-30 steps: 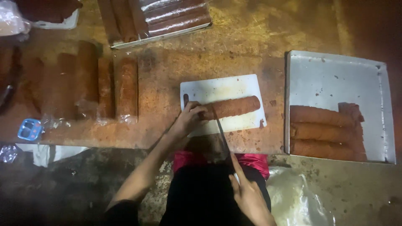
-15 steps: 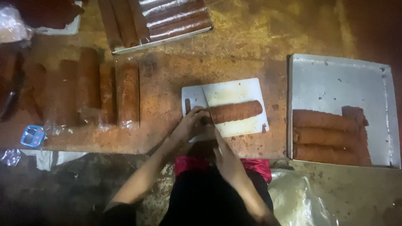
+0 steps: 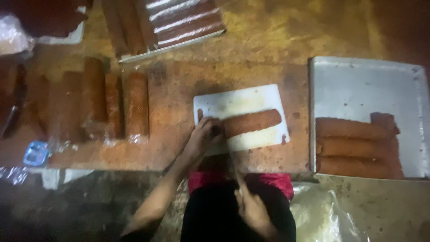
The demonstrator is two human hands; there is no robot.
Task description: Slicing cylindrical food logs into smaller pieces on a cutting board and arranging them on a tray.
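A long brown roll (image 3: 253, 122) lies across a white cutting board (image 3: 237, 104) on the brown table. My left hand (image 3: 204, 136) grips the roll's left end at the board's lower left. My right hand (image 3: 251, 206) is low in the frame, near my lap, holding a knife (image 3: 232, 159) whose blade points up toward the board's front edge. The blade is blurred and hard to make out.
A metal tray (image 3: 367, 85) at the right holds three rolls (image 3: 349, 148) and a short piece. Several plastic-wrapped rolls (image 3: 112, 103) lie at the left. Another tray of rolls (image 3: 174, 22) stands at the back. A small blue object (image 3: 36, 153) sits at the front left.
My right hand rose to the board with the knife half a second ago and has now drawn back toward my lap. My left hand stays on the roll's left end.
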